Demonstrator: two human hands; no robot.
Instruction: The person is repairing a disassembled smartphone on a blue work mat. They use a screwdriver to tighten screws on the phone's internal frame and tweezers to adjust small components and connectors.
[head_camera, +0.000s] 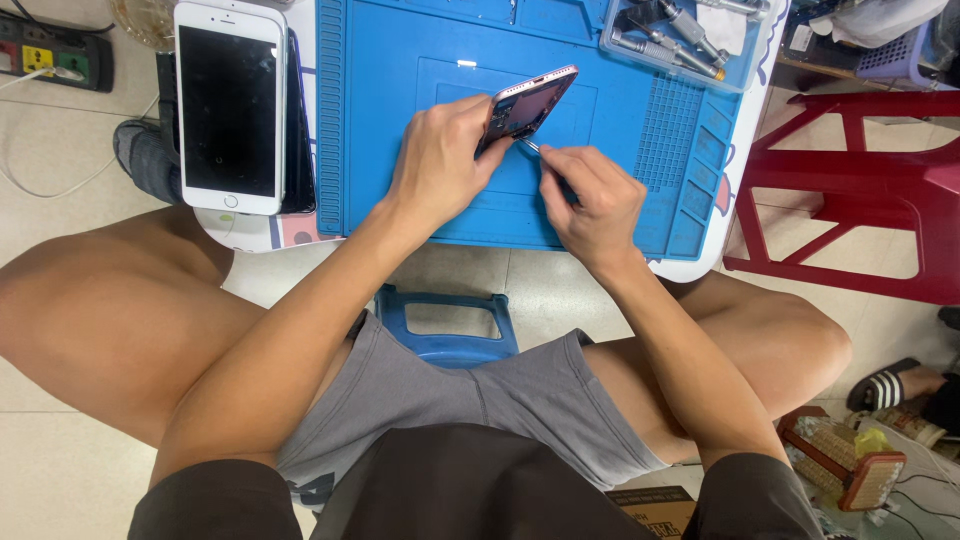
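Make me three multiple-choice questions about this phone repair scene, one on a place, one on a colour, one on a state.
1. Where does the white smartphone with the dark screen lie?
A. left of the mat
B. on the red plastic stool
C. in the tool tray

2. What colour is the ribbed rubber work mat?
A. green
B. blue
C. grey

3. How is the opened phone body held?
A. flat on the mat
B. tilted up in the left hand
C. lying on the floor

Answers: 1 A, it rests beside the mat's left edge. 2 B, the mat is plainly blue. 3 B, the left hand lifts it at an angle while the right hand applies a thin metal tool.
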